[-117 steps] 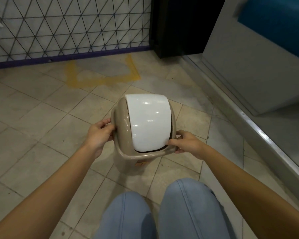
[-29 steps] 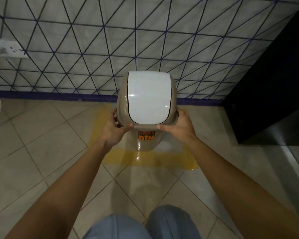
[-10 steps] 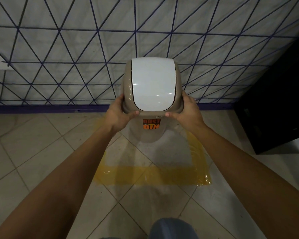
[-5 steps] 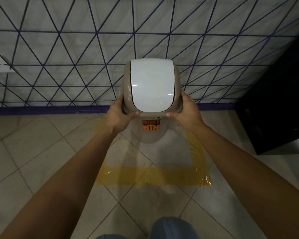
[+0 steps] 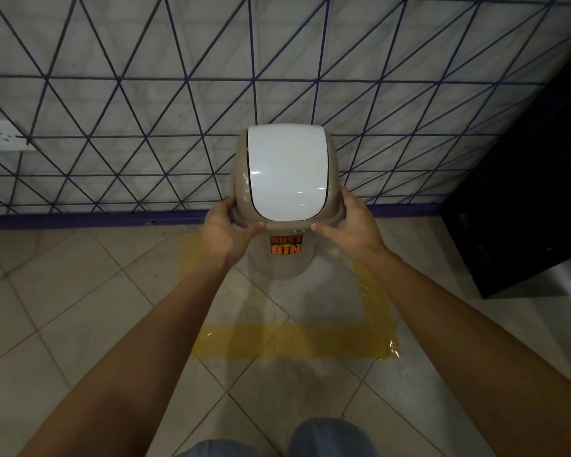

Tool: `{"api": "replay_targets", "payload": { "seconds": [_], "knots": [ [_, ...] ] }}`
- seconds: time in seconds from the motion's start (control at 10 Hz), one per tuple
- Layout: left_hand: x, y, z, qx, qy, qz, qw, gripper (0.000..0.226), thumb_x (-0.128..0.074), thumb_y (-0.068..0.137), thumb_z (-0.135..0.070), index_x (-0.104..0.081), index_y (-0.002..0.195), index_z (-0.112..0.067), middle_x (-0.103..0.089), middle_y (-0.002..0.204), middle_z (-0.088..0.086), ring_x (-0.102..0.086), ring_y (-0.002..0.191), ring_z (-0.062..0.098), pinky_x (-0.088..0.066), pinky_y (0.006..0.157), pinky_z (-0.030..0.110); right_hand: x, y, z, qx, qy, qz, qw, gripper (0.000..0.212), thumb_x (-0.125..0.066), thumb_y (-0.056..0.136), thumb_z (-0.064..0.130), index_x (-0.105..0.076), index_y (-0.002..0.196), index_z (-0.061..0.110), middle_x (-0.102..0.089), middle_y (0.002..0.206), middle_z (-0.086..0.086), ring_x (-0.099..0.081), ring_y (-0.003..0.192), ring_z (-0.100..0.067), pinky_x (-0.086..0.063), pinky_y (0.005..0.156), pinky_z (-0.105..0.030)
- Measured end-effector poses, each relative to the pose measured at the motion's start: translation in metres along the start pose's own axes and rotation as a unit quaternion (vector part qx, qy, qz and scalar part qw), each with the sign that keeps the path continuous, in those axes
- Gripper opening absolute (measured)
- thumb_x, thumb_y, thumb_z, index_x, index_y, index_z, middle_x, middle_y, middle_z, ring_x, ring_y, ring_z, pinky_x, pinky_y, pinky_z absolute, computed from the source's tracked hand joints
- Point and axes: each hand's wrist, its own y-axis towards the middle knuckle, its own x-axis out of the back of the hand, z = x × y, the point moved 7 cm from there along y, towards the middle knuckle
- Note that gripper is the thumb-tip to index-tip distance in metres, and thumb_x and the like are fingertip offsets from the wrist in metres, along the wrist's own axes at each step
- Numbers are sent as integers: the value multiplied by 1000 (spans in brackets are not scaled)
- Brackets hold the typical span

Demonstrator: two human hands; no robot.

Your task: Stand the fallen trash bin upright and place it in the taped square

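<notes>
Two hands grip the upright beige plastic trash bin with its white swing lid [image 5: 285,199] in the head view: the left hand [image 5: 226,235] and right hand [image 5: 350,230] clasp its rim. It stands inside the yellow taped square [image 5: 294,341], near the wall. Letting go unevenly could tip it or nudge it across the tape.
</notes>
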Motion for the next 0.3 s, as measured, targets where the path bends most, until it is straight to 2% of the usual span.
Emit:
{"api": "replay_targets", "payload": {
  "seconds": [0.1, 0.2, 0.3],
  "knots": [
    [12, -16, -13, -47, 42, -52, 997, 67, -76, 72, -28, -46, 131, -18, -53, 130, 4, -48, 120, 19, -42, 99, 35, 6, -9, -1, -23, -13, -4, 1000, 91, -76, 71, 37, -24, 145, 24, -34, 147, -3, -30, 134, -21, -28, 104, -31],
    [23, -40, -40, -140, 83, -71, 984, 54, -74, 74, -25, -53, 122, -11, -59, 113, 7, -51, 109, 21, -38, 86, 24, 20, -22, 5, -59, -30, 5, 998, 89, -72, 74, 42, -23, 146, 21, -26, 152, -4, -24, 138, -23, -26, 108, -37],
    [33, -57, -66, -110, 101, -31, 988, 55, -72, 77, -27, -51, 124, -10, -58, 118, 10, -50, 111, 21, -36, 86, 23, 45, -38, 23, -89, -39, 22, 995, 86, -70, 76, 42, -24, 145, 20, -26, 152, -6, -24, 138, -24, -26, 109, -38]
  ]
}}
